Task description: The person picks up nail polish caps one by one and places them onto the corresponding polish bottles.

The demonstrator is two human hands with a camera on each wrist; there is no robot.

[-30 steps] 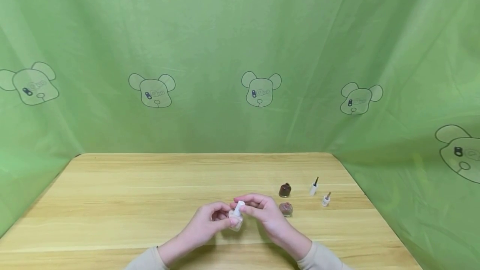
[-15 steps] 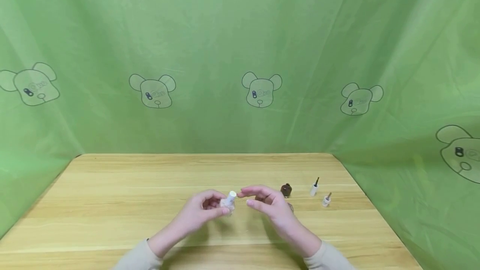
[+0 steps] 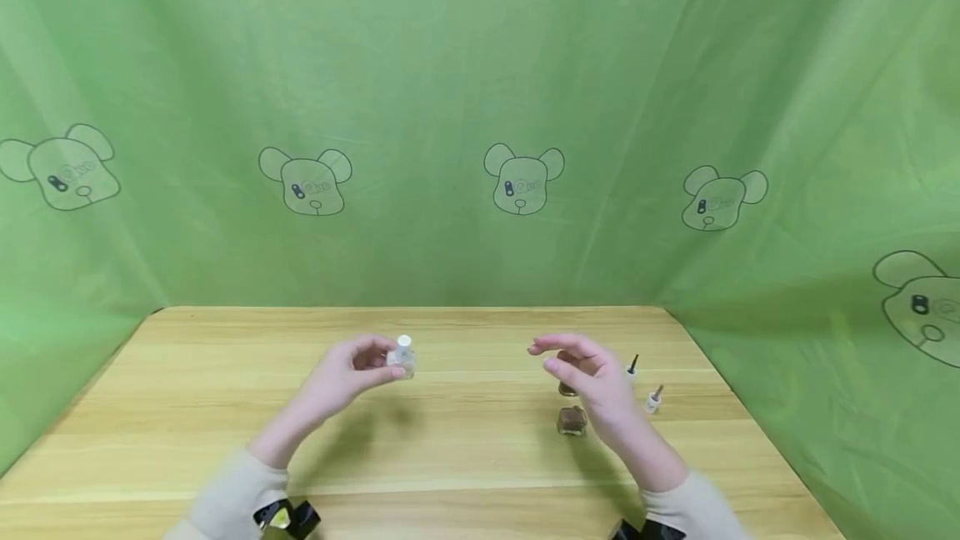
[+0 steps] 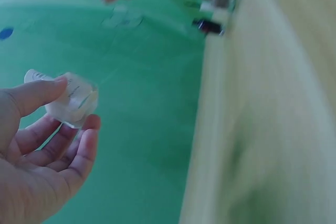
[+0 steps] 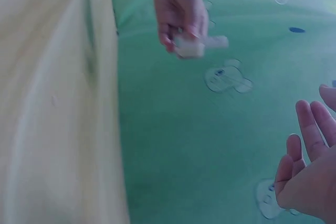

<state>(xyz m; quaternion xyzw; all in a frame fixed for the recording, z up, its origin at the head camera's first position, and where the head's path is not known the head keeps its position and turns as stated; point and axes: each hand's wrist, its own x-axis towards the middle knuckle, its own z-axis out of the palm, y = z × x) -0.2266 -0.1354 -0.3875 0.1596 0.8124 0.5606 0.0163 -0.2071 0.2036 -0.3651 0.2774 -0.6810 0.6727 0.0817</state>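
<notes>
White-capped bottle (image 3: pixel 402 359), in the head view: I have it raised off the worktop (image 3: pixel 465 461), left of centre, pinched in the left hand (image 3: pixel 339 377). The right hand (image 3: pixel 596 382) grips nothing, its fingers loosely bent; it partly hides the dark bottle (image 3: pixel 567 389). I'd move that hand carefully around the brown bottle (image 3: pixel 572 421), the nearer brush cap (image 3: pixel 651 403) and the farther brush cap (image 3: pixel 631 374), which look easy to topple. Pale wood grain runs back to a green curtain (image 3: pixel 420 90) printed with bear faces.

From the left wrist, I see the thumb across the bottle and fingers beneath the glass; I'd seat the base flat before loosening them.

The right wrist shows me spread, unloaded fingers, with the bottle blurred beyond, against the curtain.
</notes>
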